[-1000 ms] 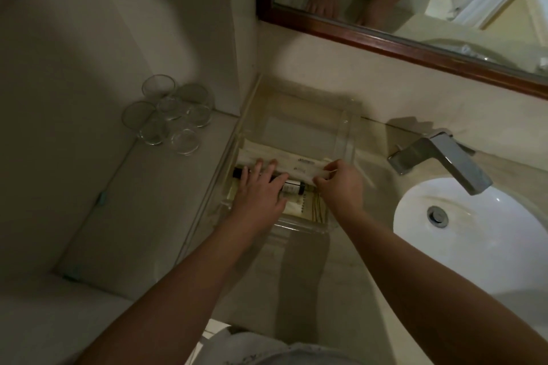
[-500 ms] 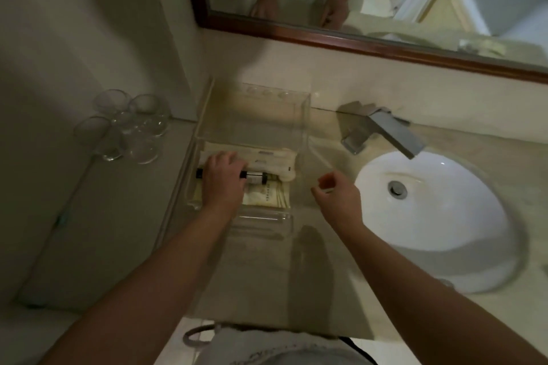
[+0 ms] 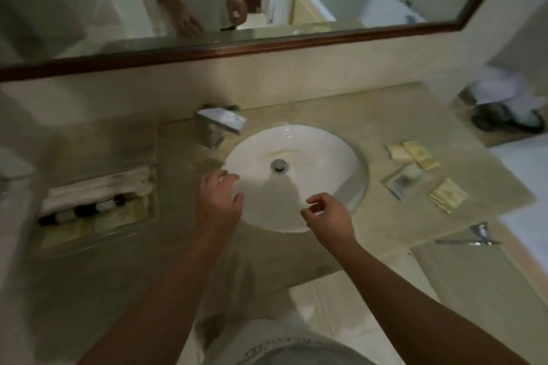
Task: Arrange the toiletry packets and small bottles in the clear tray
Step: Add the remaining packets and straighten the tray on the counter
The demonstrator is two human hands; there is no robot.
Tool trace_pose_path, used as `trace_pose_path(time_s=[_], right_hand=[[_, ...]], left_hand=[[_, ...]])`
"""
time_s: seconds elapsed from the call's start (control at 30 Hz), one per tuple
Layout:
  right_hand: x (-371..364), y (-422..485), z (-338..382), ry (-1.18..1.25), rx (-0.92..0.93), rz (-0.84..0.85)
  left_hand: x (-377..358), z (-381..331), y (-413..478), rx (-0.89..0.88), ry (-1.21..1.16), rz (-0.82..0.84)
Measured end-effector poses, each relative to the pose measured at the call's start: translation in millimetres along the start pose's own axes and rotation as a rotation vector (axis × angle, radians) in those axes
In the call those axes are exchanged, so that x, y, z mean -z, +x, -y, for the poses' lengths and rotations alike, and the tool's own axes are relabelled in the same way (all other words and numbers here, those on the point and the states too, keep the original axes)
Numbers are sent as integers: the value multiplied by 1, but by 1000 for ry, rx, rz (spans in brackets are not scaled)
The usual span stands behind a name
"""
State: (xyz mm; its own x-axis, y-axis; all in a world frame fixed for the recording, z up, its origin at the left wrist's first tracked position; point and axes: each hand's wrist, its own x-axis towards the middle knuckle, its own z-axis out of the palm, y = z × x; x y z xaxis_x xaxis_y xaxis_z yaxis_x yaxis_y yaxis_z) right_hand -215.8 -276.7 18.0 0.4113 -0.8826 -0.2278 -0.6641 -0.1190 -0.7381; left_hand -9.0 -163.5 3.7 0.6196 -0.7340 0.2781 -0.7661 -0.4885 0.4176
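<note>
Both hands hover empty over the sink (image 3: 296,175), the left hand (image 3: 219,201) loosely spread, the right hand (image 3: 327,212) half-curled. Loose packets (image 3: 421,175) lie right of the basin on the desk; the clear tray (image 3: 98,201) sits far left. The right hand's grip should pinch each flat packet by an edge.

I count one clear tray (image 3: 98,238) at the left of the frame, one white sink (image 3: 323,157) in the middle, one faucet (image 3: 221,124), and four toiletry packets (image 3: 421,175) at the right; the tray's blurred contents I cannot count.
</note>
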Motion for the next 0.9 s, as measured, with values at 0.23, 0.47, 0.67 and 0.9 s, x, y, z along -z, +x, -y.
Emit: trace_pose_path(time_s=[0.23, 0.47, 0.67, 0.9], right_hand=[[129, -4, -102, 17, -198, -175], [193, 24, -165, 48, -347, -263], [237, 80, -199, -30, -444, -261], [270, 139, -228, -286, -435, -157]], left_hand=[[-66, -190, -12, -228, -277, 277], [-134, -278, 18, -270, -299, 456], [-194, -334, 67, -166, -366, 568], [-241, -388, 124, -85, -401, 611]])
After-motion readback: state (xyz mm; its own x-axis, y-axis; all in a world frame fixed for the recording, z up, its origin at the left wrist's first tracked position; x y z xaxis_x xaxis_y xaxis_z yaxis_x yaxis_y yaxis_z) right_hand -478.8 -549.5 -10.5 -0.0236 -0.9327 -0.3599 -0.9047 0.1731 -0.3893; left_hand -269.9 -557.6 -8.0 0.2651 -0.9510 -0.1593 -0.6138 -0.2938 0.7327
